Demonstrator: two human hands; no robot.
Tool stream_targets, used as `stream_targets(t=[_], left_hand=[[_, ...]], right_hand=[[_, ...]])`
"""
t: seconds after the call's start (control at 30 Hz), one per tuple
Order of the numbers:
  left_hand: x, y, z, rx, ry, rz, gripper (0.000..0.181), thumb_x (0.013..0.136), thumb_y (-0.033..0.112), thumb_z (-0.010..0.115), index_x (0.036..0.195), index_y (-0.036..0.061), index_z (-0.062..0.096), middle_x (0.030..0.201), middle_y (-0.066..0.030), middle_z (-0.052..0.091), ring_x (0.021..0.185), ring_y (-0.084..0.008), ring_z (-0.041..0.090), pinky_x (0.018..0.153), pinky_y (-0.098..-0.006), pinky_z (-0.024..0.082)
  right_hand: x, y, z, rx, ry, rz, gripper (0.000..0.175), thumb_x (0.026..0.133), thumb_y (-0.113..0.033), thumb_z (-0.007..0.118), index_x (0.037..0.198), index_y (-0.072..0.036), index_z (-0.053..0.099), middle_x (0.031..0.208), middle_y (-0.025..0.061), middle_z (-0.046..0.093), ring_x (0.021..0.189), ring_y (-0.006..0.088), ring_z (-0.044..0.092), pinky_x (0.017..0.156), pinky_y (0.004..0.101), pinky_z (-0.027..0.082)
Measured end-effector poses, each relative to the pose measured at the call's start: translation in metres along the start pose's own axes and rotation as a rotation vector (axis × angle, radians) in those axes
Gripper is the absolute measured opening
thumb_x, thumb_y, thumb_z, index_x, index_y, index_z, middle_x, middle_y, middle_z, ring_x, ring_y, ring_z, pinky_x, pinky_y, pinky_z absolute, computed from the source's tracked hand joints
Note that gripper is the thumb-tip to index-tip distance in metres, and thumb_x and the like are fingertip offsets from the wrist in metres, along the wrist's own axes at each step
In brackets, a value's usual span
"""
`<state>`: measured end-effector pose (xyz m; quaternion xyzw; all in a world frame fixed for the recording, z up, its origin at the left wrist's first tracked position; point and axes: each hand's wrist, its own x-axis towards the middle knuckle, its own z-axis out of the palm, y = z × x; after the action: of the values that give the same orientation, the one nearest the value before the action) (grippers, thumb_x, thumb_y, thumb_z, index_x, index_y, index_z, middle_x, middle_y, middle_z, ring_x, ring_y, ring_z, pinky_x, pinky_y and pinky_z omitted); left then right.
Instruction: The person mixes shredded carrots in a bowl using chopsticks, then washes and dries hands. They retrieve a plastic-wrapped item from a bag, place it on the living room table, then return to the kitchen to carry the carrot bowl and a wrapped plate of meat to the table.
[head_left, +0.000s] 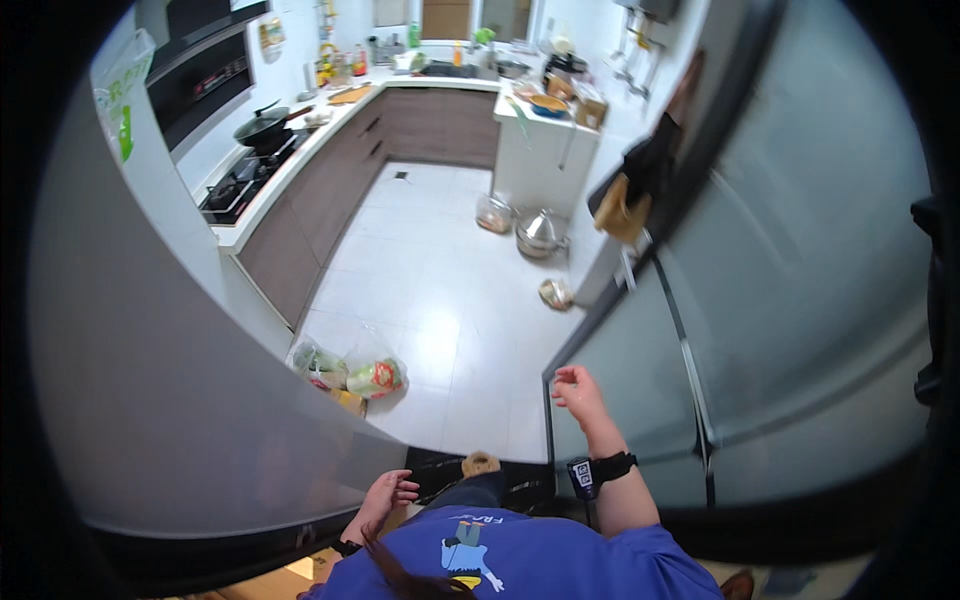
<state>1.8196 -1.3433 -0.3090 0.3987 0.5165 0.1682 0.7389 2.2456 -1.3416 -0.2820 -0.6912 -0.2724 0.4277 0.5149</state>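
My left hand (388, 490) hangs low in front of me with loosely bent fingers and nothing in it. It is nearest the large grey panel (195, 405) on the left. My right hand (580, 394) is raised in front of the frosted glass door (630, 390), near the door's dark frame edge. Its fingers are half curled and I see nothing held; whether it touches the door I cannot tell. A strap with a small black device (583, 478) sits on my right wrist. One foot in a tan slipper (480, 464) is on the dark threshold (435, 466).
Bagged vegetables (375, 375) lie on the tiled floor (442, 300) at the left. A lidded steel pot (541, 232) and plastic bags (493, 214) stand on the right. A lidded pan (262, 127) is on the gas hob (244, 180). Cloths (626, 206) hang by the door.
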Motion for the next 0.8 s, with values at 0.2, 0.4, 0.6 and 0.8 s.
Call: stream_targets(t=[0.2,0.4,0.6,0.8], left_hand=[[0.068,0.076,-0.012,-0.086,0.104,0.099,0.05,0.099,0.042,0.032,0.128,0.0025,0.045,0.107,-0.0144,0.062,0.089,-0.0204,0.063,0.076,-0.0302,0.052],[0.105,0.09,-0.025,-0.271,0.324,0.096,0.052,0.098,0.045,0.032,0.121,0.002,0.051,0.1,-0.0144,0.065,0.084,-0.0206,0.065,0.071,-0.0289,0.053],[0.154,0.124,-0.043,-0.335,0.516,0.087,0.059,0.098,0.049,0.026,0.123,0.0003,0.048,0.097,-0.0155,0.065,0.08,-0.023,0.066,0.066,-0.0305,0.055],[0.216,0.177,-0.056,-0.196,0.463,0.12,0.069,0.095,0.058,0.022,0.127,0.003,0.046,0.098,-0.0163,0.064,0.083,-0.0256,0.067,0.064,-0.031,0.056]], right_hand=[[0.169,-0.011,0.004,-0.49,0.115,-0.112,0.042,0.07,-0.016,0.062,0.11,-0.002,0.055,0.102,0.0178,0.061,0.095,0.0317,0.059,0.083,0.0388,0.048],[0.248,-0.05,-0.032,-0.665,0.761,-0.414,0.04,0.07,-0.011,0.059,0.107,0.001,0.049,0.114,0.0221,0.045,0.11,0.0385,0.044,0.097,0.0429,0.037],[0.255,-0.132,-0.056,-1.128,0.408,0.04,0.034,0.072,-0.014,0.062,0.098,0.003,0.05,0.107,0.0245,0.046,0.102,0.0416,0.049,0.088,0.0454,0.046],[0.307,-0.17,-0.097,-1.247,0.322,0.386,0.037,0.078,-0.03,0.063,0.095,0.003,0.06,0.1,0.025,0.062,0.094,0.0368,0.062,0.082,0.042,0.05]])
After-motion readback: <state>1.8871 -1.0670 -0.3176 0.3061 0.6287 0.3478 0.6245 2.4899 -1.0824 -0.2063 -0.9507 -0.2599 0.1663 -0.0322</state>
